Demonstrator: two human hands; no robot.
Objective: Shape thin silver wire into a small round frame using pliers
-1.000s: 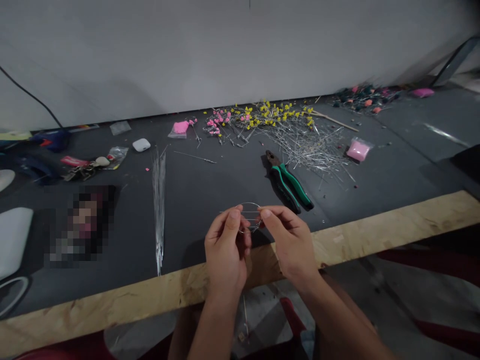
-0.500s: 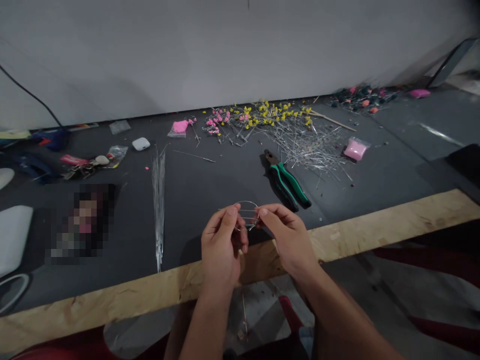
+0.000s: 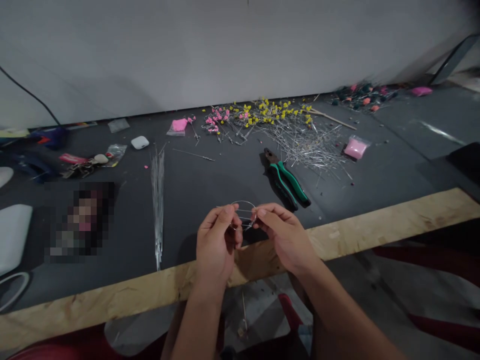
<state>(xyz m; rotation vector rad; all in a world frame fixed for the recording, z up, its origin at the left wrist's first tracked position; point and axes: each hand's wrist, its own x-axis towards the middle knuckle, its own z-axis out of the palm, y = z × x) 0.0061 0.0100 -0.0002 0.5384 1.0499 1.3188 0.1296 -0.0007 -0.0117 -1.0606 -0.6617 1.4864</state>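
Between my two hands, over the table's front edge, is a thin silvery wire [image 3: 244,202] bent into a loop, with straighter strands crossing it. My left hand [image 3: 217,240] pinches its left side between thumb and fingers. On the other side, my right hand [image 3: 287,235] grips the loop with thumb and forefinger, near a small twisted part at the lower right. The fingertips hide the wire's ends. Just beyond my right hand lie pliers [image 3: 287,180] with green and black handles. A bundle of straight wires [image 3: 158,210] rests to the left of my hands.
At the back are wire stems with yellow and pink tips [image 3: 262,115] beside a pile of loose wires [image 3: 309,145]. Pink clay bags [image 3: 355,148] lie nearby. Keys [image 3: 84,167], a white case [image 3: 140,143] and a blurred-out object [image 3: 84,220] are at left. A wooden strip [image 3: 375,227] edges the table.
Both hands have shifted slightly left with the wire loop, the left hand a bit more. The grip of each stays much the same, and the things on the table have not moved.
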